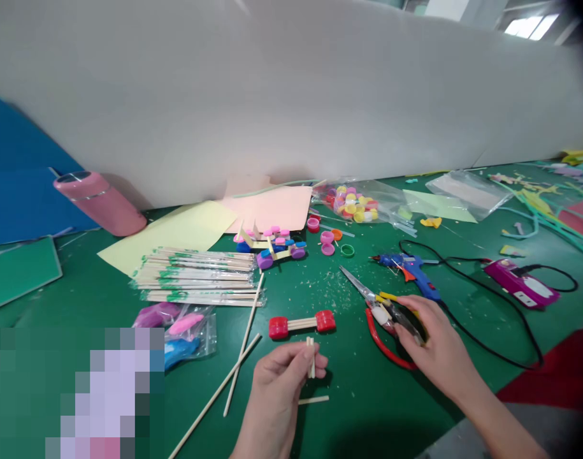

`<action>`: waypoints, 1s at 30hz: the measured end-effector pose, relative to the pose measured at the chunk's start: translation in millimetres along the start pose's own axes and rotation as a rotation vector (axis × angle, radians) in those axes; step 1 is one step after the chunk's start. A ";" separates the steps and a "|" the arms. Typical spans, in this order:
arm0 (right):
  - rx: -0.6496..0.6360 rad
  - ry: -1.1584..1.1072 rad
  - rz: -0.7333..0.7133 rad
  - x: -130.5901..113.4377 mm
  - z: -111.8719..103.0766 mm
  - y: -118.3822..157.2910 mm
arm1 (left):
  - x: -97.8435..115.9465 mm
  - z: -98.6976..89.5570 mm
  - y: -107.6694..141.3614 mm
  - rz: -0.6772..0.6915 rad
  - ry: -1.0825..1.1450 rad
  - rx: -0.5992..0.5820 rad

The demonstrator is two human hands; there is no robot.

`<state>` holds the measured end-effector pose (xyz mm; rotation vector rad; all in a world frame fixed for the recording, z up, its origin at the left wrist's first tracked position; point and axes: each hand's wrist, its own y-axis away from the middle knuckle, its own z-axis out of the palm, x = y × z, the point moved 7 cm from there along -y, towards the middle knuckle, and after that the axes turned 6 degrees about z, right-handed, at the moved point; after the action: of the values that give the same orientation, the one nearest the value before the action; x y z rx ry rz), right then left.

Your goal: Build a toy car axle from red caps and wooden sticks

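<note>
Head view, left hand: the left hand (281, 376) is closed in a pinch on a bundle of short pale wooden sticks (311, 358), just nearer than the red-ended piece.
Right hand: the right hand (432, 335) is partly open, curved about a black-and-yellow handle (406, 324) (how firmly, I cannot tell) beside silver-bladed, red-handled scissors (381, 314).
Red-ended piece: pale sticks joining two squarish red ends (302, 324), flat on the green tabletop (367, 408).
Loose sticks: two long, slim wooden sticks (241, 357) cross left of the left hand.
Slip risk: a loosened pinch could let the bundle skew or scatter.
Blade risk: a careless swing could bring the scissors against the left fingers.
Cable risk: catching the thin black cable (492, 354) could drag the blue glue gun (418, 274).
</note>
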<state>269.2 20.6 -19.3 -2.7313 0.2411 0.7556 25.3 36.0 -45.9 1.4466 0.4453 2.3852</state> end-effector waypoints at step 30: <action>-0.335 0.051 0.110 7.0 8.1 -21.4 | 12.6 13.1 6.7 0.045 0.023 -0.196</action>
<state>276.4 42.9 -24.6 -3.0772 0.3021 0.8216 30.7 36.5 -27.4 1.3562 0.1793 2.4064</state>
